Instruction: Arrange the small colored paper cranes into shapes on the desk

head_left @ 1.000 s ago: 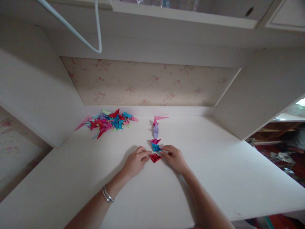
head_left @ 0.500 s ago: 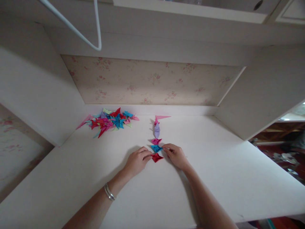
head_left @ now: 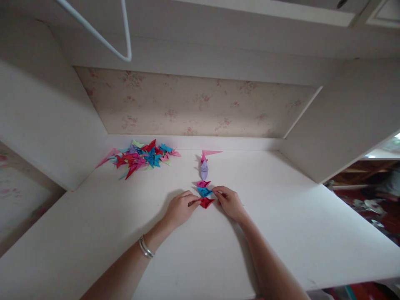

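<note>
My left hand (head_left: 183,206) pinches the left tip of a red origami crane (head_left: 206,203) between thumb and fingertips. My right hand (head_left: 228,202) has its fingers closed on the right tip of a blue origami crane (head_left: 204,192), just beyond the red one. Right behind the blue crane lies a pink origami crane (head_left: 203,183). Farther back in the same row is a lilac origami crane (head_left: 204,170). A pink folded piece (head_left: 211,152) with a long point sits at the row's far end.
A heap of colourful origami cranes (head_left: 140,158) lies at the back left of the white tabletop (head_left: 293,225). White side panels and a floral back panel (head_left: 200,106) enclose the surface. A white cable (head_left: 126,37) hangs at the upper left.
The red and blue cranes have shifted very slightly away from me, closer to the pink one. Both hands keep their pinch. The camera view has moved a little.
</note>
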Demonstrator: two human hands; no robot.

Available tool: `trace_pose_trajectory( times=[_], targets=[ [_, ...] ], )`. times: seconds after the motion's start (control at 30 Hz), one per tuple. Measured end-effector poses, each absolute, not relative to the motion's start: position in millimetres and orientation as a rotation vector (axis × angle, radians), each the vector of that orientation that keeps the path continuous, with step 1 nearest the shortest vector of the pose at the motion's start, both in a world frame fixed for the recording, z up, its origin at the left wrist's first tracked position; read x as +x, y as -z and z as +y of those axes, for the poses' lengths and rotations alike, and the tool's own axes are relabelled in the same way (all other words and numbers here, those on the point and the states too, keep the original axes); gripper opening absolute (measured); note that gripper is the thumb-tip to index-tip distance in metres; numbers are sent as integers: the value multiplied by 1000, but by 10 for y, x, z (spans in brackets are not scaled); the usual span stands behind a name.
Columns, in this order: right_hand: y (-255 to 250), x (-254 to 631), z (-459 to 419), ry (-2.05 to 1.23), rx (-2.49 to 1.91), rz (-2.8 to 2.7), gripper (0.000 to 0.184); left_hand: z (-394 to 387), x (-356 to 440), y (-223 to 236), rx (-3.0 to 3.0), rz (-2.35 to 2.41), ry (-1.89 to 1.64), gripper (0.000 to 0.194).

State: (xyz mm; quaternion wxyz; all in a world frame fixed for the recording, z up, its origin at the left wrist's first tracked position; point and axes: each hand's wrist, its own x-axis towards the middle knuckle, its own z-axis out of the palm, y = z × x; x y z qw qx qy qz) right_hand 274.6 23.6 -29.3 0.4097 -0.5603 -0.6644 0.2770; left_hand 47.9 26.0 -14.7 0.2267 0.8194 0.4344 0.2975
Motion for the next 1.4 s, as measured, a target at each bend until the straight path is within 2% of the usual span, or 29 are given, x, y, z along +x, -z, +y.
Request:
trace_pose_trajectory(
  times=[1.4],
  targets=[
    [258, 2698, 229, -633, -1432, -1702, 29, 258, 461, 154, 2213, 1217, -858, 16]
  ],
)
